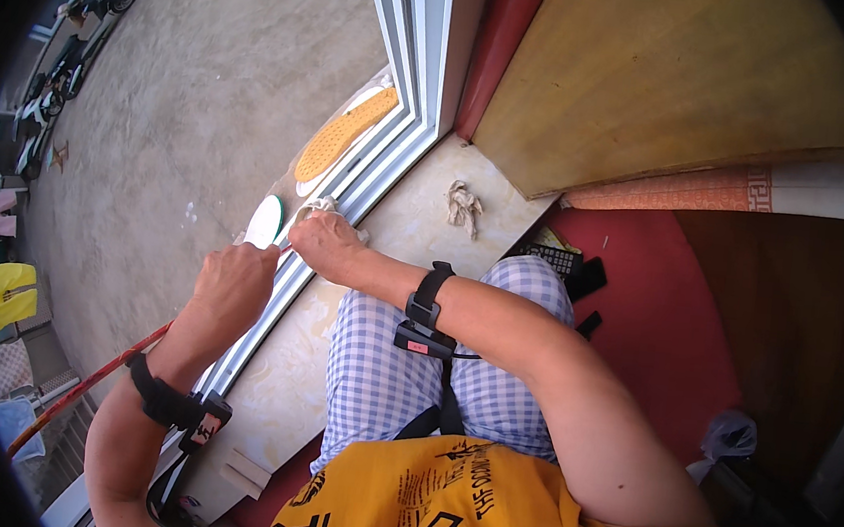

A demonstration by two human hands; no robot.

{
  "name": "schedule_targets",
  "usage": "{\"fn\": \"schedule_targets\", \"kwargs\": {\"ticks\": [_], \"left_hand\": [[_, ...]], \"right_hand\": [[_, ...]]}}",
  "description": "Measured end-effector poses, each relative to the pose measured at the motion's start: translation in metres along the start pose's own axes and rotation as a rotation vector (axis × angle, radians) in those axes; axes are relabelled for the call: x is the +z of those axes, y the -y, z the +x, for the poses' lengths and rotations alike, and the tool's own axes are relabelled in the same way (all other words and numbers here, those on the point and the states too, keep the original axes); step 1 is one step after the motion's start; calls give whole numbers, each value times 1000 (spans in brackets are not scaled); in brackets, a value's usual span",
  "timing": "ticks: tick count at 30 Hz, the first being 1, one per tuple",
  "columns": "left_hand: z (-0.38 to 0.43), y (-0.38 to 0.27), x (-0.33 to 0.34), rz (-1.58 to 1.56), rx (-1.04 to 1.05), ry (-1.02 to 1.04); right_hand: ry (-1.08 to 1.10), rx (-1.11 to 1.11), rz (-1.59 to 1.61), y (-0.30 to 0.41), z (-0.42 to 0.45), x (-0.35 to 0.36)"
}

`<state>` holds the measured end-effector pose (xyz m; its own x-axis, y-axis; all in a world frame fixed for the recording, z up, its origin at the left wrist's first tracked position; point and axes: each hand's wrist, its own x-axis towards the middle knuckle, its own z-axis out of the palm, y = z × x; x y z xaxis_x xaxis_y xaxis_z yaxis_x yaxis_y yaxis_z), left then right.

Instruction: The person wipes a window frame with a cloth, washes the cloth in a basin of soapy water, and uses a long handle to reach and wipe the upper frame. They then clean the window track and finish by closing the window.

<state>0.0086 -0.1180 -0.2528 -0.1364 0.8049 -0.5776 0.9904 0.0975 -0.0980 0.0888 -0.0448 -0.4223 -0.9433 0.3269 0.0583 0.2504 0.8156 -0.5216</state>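
My left hand (236,285) is closed in a fist at the window frame, round what seems to be a thin red rod (89,383). A short red piece shows between my two fists; the rod's longer part passes behind my left forearm to the lower left. Beside it, nearly touching, my right hand (327,246) grips a crumpled off-white cloth (321,206), and the rod's end is hidden there. Beyond the white window track lie a yellow perforated insole (346,136) over a white one, and a white insole with a green edge (265,221).
A crumpled beige cloth (464,208) lies on the marbled sill (410,225). Right of my checked trousers are a remote control (552,260) and black objects on a red surface (644,305). Outside, bright clothing (5,295) and parked two-wheelers (62,74) stand beyond the concrete ground.
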Motion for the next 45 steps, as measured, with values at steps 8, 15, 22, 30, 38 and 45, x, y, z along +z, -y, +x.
{"fn": "schedule_targets", "kwargs": {"ticks": [8, 15, 22, 30, 38, 45], "left_hand": [[41, -6, -1, -235, -13, -179], [21, 3, -9, -77, 22, -97], [-38, -3, 19, -22, -119, -32], [-47, -16, 34, -382, -203, -191], [68, -46, 11, -309, -94, -271], [111, -64, 0, -170, -46, -330]], "right_hand": [[-240, 78, -4, -45, -13, -29], [-163, 74, 9, -16, -9, -7], [-17, -264, 95, 19, -1, 11], [-138, -139, -75, 6, -35, -32], [-324, 87, -247, -89, -32, -59], [-470, 235, -298, -119, -25, -39]]}}
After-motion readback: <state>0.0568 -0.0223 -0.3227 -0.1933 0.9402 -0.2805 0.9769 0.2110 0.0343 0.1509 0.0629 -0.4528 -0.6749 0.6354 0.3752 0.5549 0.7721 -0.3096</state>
